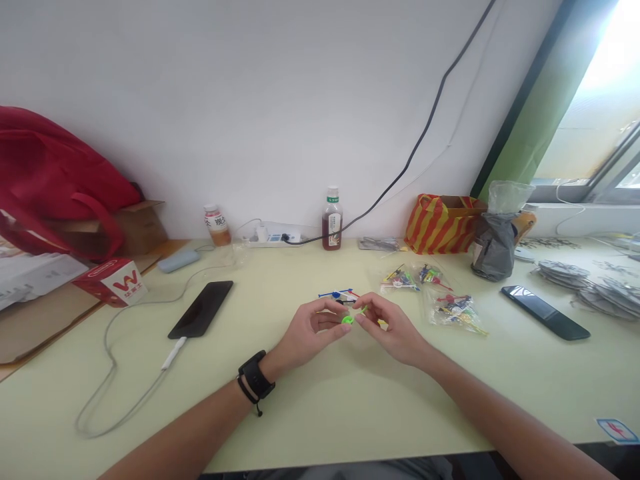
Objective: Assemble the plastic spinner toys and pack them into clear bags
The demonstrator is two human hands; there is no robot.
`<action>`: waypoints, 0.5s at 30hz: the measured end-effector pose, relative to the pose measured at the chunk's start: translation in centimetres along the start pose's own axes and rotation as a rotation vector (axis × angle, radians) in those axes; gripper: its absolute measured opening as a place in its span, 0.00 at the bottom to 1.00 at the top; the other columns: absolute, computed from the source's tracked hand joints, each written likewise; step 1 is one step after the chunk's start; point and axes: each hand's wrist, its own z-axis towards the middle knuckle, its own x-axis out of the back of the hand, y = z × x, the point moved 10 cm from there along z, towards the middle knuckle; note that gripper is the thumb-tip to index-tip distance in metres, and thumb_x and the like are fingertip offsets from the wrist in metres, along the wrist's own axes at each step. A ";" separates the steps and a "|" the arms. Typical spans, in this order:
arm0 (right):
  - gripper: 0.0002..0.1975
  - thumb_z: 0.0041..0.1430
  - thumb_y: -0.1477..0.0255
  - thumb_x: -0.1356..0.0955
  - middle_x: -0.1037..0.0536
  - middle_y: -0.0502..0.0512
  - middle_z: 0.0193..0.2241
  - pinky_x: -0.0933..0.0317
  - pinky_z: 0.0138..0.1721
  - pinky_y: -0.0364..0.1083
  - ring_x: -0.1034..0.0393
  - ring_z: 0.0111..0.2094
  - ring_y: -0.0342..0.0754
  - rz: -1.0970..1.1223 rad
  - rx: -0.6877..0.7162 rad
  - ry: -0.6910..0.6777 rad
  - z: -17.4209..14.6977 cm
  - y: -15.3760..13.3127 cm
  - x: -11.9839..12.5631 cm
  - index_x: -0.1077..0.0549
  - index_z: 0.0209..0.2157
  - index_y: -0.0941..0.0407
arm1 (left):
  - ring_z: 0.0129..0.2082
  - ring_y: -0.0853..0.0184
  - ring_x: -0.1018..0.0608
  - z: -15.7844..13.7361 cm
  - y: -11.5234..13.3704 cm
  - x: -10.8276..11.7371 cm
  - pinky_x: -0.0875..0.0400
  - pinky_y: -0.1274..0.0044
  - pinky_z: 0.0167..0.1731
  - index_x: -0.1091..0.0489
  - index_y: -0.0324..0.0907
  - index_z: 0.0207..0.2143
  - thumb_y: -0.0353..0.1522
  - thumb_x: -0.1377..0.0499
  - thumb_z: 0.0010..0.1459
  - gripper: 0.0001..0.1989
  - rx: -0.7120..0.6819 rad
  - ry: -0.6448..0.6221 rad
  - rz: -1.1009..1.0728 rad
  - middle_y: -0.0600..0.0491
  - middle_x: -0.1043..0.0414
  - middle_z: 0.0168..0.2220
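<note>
My left hand (320, 325) is closed, with thumb and fingertips pinching a small, bright green round plastic piece (348, 320). Close beside it, my right hand (389, 328) pinches a thin green plastic stick-like piece (364, 309). Whether the two green pieces touch is too small to tell. Just behind the fingers, a blue plastic pointer (330, 294) lies on the table among red and black ones, partly covered by my hands. A bit of yellow shows under my right fingers.
Clear bags of coloured plastic parts (457, 311) lie to the right, near a dark phone (545, 312) and stacked grey discs (565, 273). Leftward are a charging black phone (201, 309) and a red-white box (113, 281). A drink bottle (333, 220) stands by the wall.
</note>
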 end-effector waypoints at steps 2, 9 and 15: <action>0.12 0.69 0.61 0.34 0.33 0.48 0.28 0.36 0.32 0.45 0.35 0.30 0.46 0.017 0.010 0.003 0.0 0.1 0.0 0.29 0.49 0.52 | 0.46 0.58 0.17 0.1 -0.2 0.0 0.22 0.66 0.49 0.24 0.40 0.42 0.39 0.30 0.58 0.14 0.018 -0.007 -0.032 0.45 0.20 0.45; 0.22 0.70 0.65 0.35 0.29 0.56 0.42 0.31 0.36 0.48 0.32 0.34 0.47 -0.107 0.120 0.135 -0.2 -0.2 1.4 0.35 0.63 0.48 | 0.39 0.64 0.19 0.4 -1.2 0.9 0.23 0.69 0.47 0.22 0.41 0.44 0.37 0.26 0.53 0.18 0.072 0.063 -0.128 0.50 0.22 0.41; 0.41 0.69 0.66 0.35 0.29 0.54 0.43 0.32 0.33 0.47 0.35 0.30 0.46 -0.225 0.161 0.022 -0.8 -0.4 0.2 0.62 0.75 0.44 | 0.38 0.65 0.19 0.5 -1.3 1.4 0.23 0.67 0.48 0.22 0.39 0.40 0.38 0.27 0.55 0.15 0.078 0.094 -0.162 0.49 0.21 0.41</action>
